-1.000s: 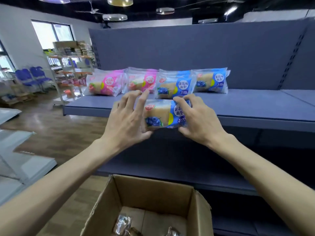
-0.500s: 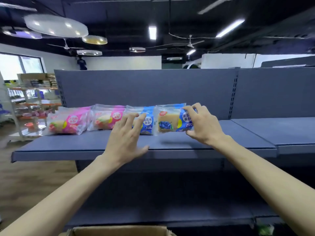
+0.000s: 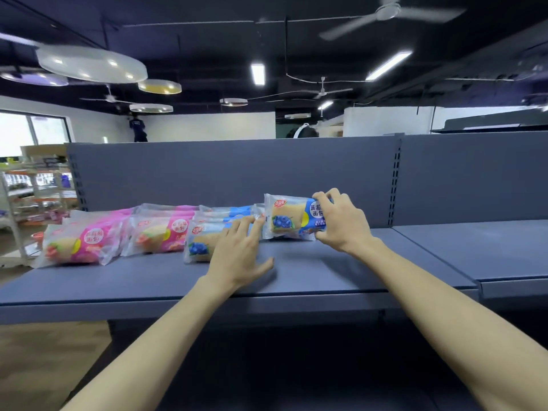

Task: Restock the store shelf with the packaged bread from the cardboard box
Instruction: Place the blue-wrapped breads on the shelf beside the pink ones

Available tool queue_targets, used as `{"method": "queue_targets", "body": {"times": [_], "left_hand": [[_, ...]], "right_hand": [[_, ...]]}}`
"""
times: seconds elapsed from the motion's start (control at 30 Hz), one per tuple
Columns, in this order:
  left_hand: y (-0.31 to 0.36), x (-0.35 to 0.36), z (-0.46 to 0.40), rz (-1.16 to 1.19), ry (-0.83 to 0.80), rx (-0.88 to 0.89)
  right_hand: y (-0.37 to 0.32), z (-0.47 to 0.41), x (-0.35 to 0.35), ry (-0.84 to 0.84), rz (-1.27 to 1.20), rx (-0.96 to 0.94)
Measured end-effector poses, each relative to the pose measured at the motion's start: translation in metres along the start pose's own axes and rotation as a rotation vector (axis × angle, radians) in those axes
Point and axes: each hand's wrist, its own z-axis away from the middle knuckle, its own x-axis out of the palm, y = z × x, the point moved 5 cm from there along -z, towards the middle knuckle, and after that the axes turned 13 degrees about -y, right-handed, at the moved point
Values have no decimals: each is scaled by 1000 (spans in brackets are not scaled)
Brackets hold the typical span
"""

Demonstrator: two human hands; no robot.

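Blue-grey steel shelf (image 3: 326, 271) carries a row of bread packs: pink packs (image 3: 86, 244) at left, blue packs (image 3: 207, 238) beside them. Right hand (image 3: 341, 223) grips the upright blue bread pack (image 3: 289, 218) at the row's end, covering its label; left hand (image 3: 240, 253), fingers straight, partly hides a blue pack.
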Motion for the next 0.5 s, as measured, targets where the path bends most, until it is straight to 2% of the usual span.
{"method": "queue_targets", "body": {"times": [0.07, 0.2, 0.5], "left_hand": [[-1, 14, -3, 46, -3, 16], [-11, 18, -4, 217, 120, 1], [-12, 20, -5, 192, 149, -5]], "right_hand": [[4, -7, 8, -10, 6, 0], [11, -18, 26, -42, 34, -1], [8, -39, 60, -112, 15, -2]]}}
